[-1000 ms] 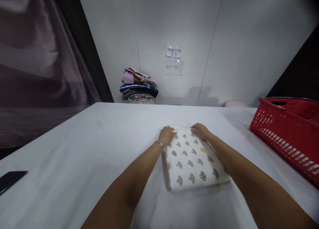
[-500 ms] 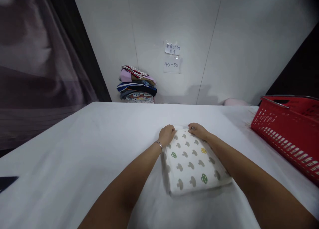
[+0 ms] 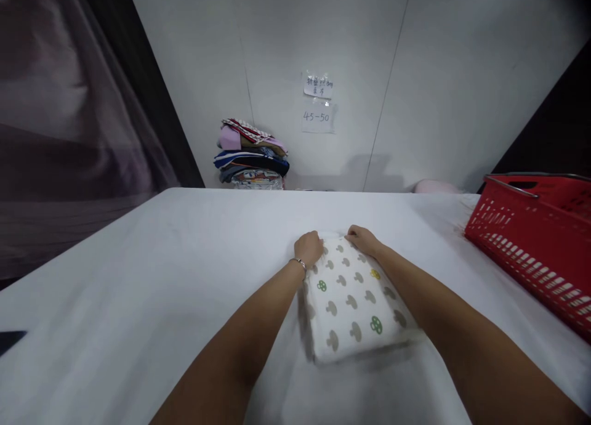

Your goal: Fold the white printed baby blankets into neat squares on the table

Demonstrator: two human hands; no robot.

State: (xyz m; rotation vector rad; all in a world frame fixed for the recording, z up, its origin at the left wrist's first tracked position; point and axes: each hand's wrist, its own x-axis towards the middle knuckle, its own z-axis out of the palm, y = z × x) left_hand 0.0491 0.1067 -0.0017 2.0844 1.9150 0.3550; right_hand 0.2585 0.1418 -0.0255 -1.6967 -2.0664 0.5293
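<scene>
A folded white cloth (image 3: 351,302) printed with grey, green and yellow mushrooms lies in front of me on the white-covered table (image 3: 184,259). At its far left corner, my left hand (image 3: 309,247) is closed on the edge, with a bracelet at the wrist. My right hand (image 3: 364,239) pinches the far right corner. The fingertips of both hands are partly hidden. My right forearm covers the cloth's right side.
A red plastic basket (image 3: 530,240) with a metal handle stands at the right. Beyond the table's far edge is a stack of folded fabrics (image 3: 253,157). Paper signs (image 3: 318,116) hang on the wall. A dark flat object (image 3: 12,340) lies at the left edge.
Both hands keep their hold at the far corners of the cloth. The right hand has shifted slightly left and away from me, and the view has moved a little.
</scene>
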